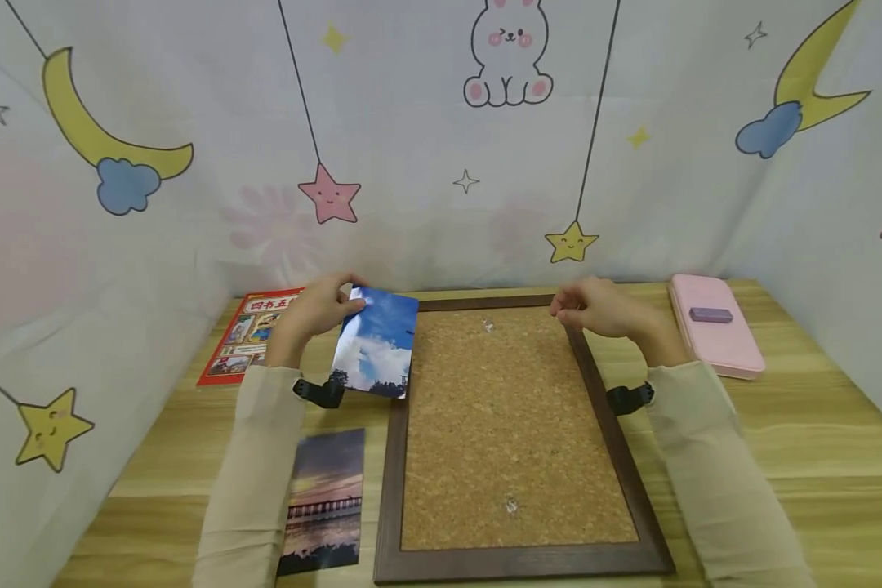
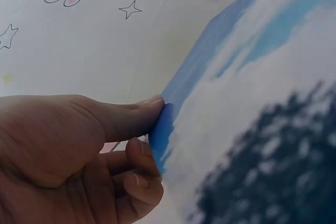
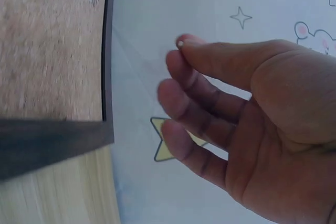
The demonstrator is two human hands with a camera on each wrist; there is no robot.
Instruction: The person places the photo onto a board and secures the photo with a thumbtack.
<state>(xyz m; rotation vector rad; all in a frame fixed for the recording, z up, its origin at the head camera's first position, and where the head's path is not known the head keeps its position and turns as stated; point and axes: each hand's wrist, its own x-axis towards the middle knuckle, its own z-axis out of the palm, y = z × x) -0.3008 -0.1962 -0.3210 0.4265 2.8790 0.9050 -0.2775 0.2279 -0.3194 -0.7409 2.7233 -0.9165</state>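
My left hand (image 1: 319,306) pinches the upper left corner of a photo of blue sky and clouds (image 1: 378,343) between thumb and fingers. The photo hangs tilted at the left edge of a cork board (image 1: 518,425) with a brown frame; in the left wrist view the photo print (image 2: 252,103) fills the right side. Above the board's upper right corner, my right hand (image 1: 595,306) has its thumb and index fingertips together. A tiny pale speck (image 3: 180,44) shows between them in the right wrist view; most of that thing is hidden. Two small clear objects (image 1: 488,325), like push pins, are on the cork.
A sunset pier photo (image 1: 323,502) lies left of the board. Behind my left arm is a red-edged book (image 1: 238,339). At the right stands a pink case (image 1: 716,327) with a purple strip. A printed cloth (image 1: 426,229) hangs behind the wooden table (image 1: 816,457).
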